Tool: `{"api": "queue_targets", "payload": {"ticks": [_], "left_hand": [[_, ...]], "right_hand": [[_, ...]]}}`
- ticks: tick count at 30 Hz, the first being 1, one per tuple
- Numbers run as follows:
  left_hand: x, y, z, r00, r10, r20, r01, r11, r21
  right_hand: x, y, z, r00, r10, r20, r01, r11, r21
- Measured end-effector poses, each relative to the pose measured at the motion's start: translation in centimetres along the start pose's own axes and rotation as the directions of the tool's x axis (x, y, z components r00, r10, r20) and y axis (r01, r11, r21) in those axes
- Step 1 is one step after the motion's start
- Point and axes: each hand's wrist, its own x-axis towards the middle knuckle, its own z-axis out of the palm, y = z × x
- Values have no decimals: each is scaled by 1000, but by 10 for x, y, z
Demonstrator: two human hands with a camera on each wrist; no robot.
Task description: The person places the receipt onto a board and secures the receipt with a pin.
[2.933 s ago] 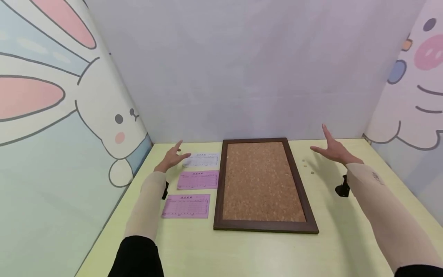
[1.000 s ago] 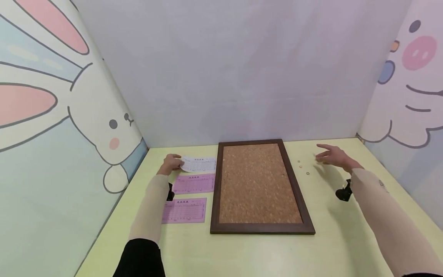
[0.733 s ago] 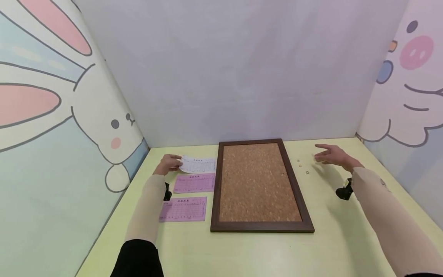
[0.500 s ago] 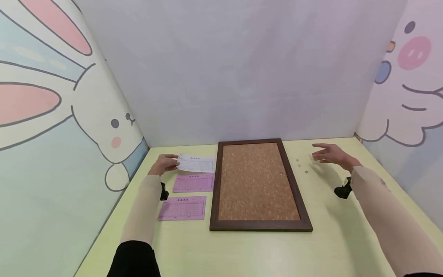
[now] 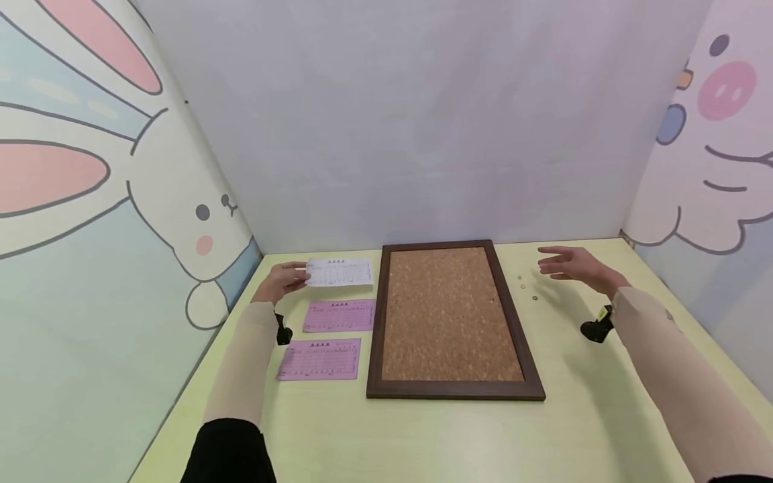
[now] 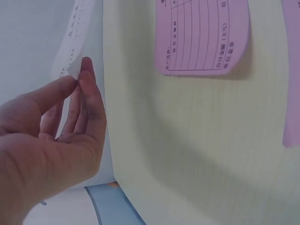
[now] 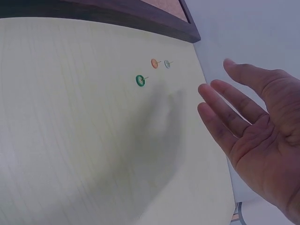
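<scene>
My left hand (image 5: pixel 281 282) pinches the left edge of a white printed form slip (image 5: pixel 340 272) between thumb and fingertips. In the left wrist view the slip (image 6: pixel 75 42) is raised off the table. My right hand (image 5: pixel 576 263) hovers with fingers extended and holds nothing. In the right wrist view, three thumbtacks lie near it with their pins up: a green thumbtack (image 7: pixel 140 80), an orange thumbtack (image 7: pixel 154 63) and a pale thumbtack (image 7: pixel 167 64). Between the hands lies a brown-framed cork board (image 5: pixel 453 315).
Two pink form slips lie left of the board: one pink slip (image 5: pixel 339 316) behind, another pink slip (image 5: pixel 320 359) nearer. They rest on a pale yellow-green table (image 5: pixel 447 436). A plain back wall (image 5: pixel 435 134) and cartoon-printed side walls enclose it.
The left hand, first spread above the white slip, now grips its left edge and has lifted it. The right hand has lowered and its fingers have drawn closer together.
</scene>
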Motion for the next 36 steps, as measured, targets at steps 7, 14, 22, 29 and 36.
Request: {"api": "queue_targets", "payload": {"ticks": [7, 14, 22, 29, 36], "left_hand": [[1, 5, 4, 1000, -26, 13, 28, 995, -100], [7, 9, 10, 999, -10, 42, 16, 987, -158], [0, 12, 21, 995, 23, 93, -3, 979, -205], [-5, 13, 24, 994, 41, 104, -18, 976, -216], [-2, 13, 34, 992, 45, 119, -17, 975, -221]], "right_hand": [[9, -8, 9, 1000, -3, 25, 3, 1000, 9], [24, -18, 20, 998, -42, 56, 37, 996, 75], [53, -50, 64, 989, -115, 90, 91, 968, 234], [92, -104, 133, 968, -185, 171, 100, 906, 411], [108, -143, 187, 967, -181, 180, 60, 846, 531]]}}
